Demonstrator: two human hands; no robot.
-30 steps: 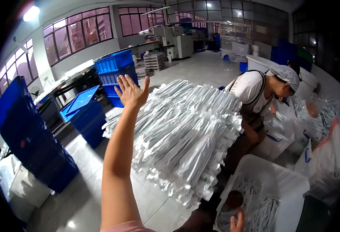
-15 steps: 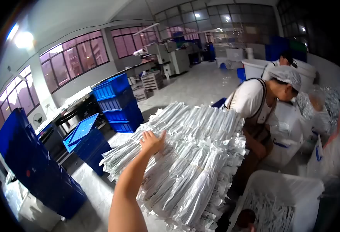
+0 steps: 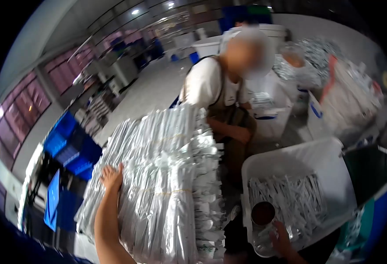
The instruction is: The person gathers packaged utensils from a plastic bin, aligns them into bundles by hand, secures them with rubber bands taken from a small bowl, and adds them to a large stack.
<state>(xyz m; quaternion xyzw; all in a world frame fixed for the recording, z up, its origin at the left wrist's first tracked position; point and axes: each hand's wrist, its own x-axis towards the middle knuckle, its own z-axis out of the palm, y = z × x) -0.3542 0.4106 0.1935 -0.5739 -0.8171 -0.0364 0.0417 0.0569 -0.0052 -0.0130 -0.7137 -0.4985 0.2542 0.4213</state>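
Observation:
My left hand lies flat with spread fingers on the left part of a large stack of silvery-white packets, which are banded in bundles. At the lower right, my right hand is inside a white plastic bin, over loose thin white packets. Its fingers are partly curled beside some clear, shiny material; what they hold, if anything, is too small to make out. A round dark brown object sits by the bin's left wall, just above that hand.
Across the stack sits a person in a white top and apron, with another person partly visible behind. White containers and a large sack stand at the right. Blue crates are stacked at the left.
The view has swung right and down. My left hand has come down from the air onto the stack. My right hand shows more fully in the bin. The seated person's head has lifted.

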